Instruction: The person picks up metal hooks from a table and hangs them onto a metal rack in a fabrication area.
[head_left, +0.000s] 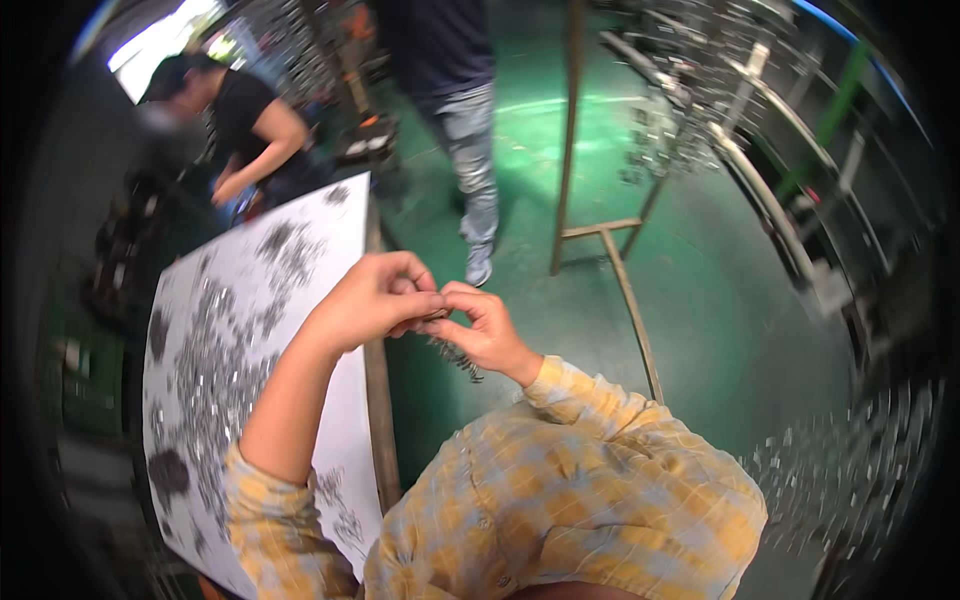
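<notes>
My left hand and my right hand meet in front of me, just past the table's right edge. Both are closed, with thumbs and fingertips pinched together. Between and below them hangs a short strand of small dark metal parts, its upper end covered by my fingers. Blur hides the exact kind of these parts. Beside my left forearm, many small silvery metal pieces lie scattered over the white tabletop.
A dark round clump lies on the table's left side. Past its far end, a person in black bends forward; another in jeans stands on the green floor. To the right are a metal frame and racks hung with shiny parts.
</notes>
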